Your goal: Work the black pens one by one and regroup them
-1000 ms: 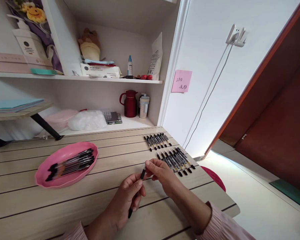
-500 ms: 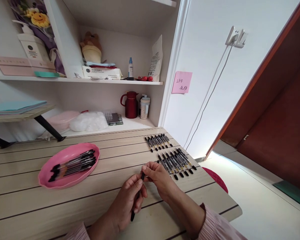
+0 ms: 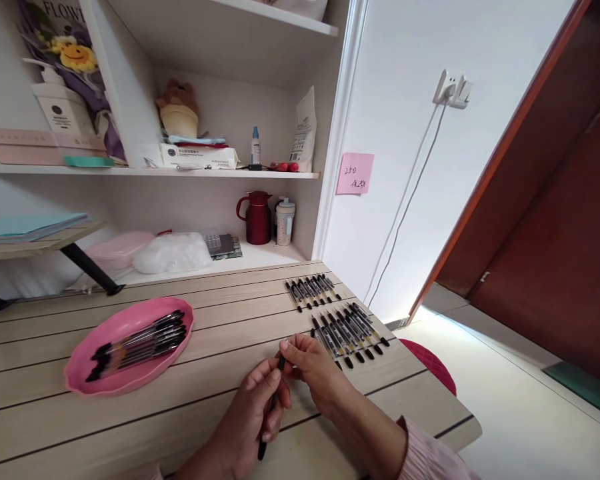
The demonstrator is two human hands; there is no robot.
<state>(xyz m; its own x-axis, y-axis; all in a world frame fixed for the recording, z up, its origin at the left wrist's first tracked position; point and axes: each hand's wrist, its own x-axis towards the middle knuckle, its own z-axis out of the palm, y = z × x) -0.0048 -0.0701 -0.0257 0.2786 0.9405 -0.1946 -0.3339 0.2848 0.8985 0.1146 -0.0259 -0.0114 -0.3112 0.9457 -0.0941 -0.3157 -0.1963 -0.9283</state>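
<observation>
Between both hands, over the table's front part, I see a black pen (image 3: 273, 400). My left hand (image 3: 253, 413) is closed around its barrel, and one black end sticks out below the fingers. My right hand (image 3: 310, 367) pinches the upper end with thumb and fingers; that tip is partly hidden. Just beyond the right hand lies a row of pens and black caps (image 3: 350, 333), with a smaller row of pens (image 3: 313, 291) farther back. To the left, a pink oval tray (image 3: 125, 320) with a wavy rim holds a bundle of capped black pens (image 3: 140, 347).
The slatted wooden table (image 3: 220, 333) ends at a rounded right corner. Behind it stand white shelves with a red thermos jug (image 3: 258, 219), a speckled cup (image 3: 285, 222) and a clear bag of white stuff (image 3: 173, 253). A dark-legged riser (image 3: 90, 267) is at left.
The camera view has tilted slightly, so the scene sits a little lower and further left. Both hands keep the same grip on the pen.
</observation>
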